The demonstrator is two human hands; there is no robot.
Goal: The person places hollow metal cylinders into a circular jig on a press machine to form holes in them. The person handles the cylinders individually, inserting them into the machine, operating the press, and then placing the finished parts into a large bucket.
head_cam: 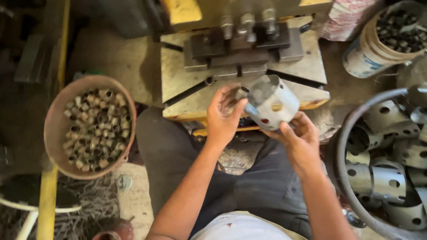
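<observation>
Perforated metal cylinder (272,102) held in front of the press plate (300,66), right hand (299,140) fingers closed under it. Left hand (222,116) pinches a small bushing (242,92) at its side hole; looks like insertion, needs alignment. Brown bowl (89,124) holds bushings; tub (350,199) holds cylinders; bucket (371,49) holds dark parts.

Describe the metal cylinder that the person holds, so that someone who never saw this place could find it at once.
Start at the yellow press at the top; just below its grey base plate are the person's two hands. The right hand holds the metal cylinder from below, and the left hand touches its left side. Similar punched cylinders lie in the tub at the right; only this one is in the hands.
</observation>
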